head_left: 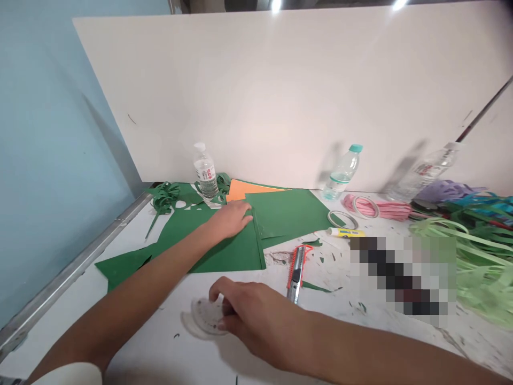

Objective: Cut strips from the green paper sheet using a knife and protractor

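Big white board [288, 96] fills the top of the frame, standing along the back of a white table [360, 342] that's littered with tiny green scraps. Centre of the frame is a spread of green paper sheets [288, 214], with an orange sheet [244, 190] poking out from under them toward the back. Over on the right edge there's a heap of pale green paper strips [476, 256]. The left hand [230, 219] lies flat on the green paper mid-frame, fingers together and stretched out, pressing right by the sheet's edge. The right hand [250, 315] is low in the centre, fingers curled and pinched onto a clear plastic protractor [206, 316] lying on the bare table just left of it. Two water bottles [206, 171] stand at the back by the board. A utility knife [296, 267] lies just right of the right hand, near a tape roll [342, 219] and a glue stick [344, 232].
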Action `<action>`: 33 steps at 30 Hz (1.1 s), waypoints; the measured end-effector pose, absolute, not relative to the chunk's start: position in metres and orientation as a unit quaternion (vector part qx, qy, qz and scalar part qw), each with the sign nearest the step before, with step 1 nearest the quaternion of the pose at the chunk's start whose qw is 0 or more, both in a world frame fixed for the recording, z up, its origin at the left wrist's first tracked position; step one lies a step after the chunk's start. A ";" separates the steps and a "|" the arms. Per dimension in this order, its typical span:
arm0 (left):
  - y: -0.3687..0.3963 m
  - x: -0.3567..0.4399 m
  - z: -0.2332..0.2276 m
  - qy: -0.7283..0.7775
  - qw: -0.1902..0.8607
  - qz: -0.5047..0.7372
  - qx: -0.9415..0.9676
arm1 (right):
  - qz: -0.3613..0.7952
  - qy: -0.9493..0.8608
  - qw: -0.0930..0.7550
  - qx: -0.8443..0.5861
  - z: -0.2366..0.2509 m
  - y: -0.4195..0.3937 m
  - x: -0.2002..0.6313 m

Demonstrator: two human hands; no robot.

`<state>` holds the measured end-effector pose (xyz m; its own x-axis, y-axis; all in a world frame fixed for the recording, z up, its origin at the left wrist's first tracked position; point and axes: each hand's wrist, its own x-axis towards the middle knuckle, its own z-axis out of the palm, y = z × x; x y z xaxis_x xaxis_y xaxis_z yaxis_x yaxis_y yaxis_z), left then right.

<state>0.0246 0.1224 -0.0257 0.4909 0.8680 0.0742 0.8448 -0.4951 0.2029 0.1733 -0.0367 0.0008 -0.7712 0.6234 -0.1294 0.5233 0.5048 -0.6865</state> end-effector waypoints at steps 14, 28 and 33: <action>0.100 0.032 -0.045 0.487 0.121 -0.022 0.865 | 0.334 -0.782 0.088 -0.519 -0.014 0.101 0.278; 0.048 0.067 -0.021 0.476 0.114 -0.091 0.867 | 0.305 -0.851 0.124 -0.409 -0.039 0.148 0.268; 0.047 0.070 -0.038 0.463 0.091 -0.134 0.871 | 0.316 -0.873 0.096 -0.359 -0.044 0.149 0.258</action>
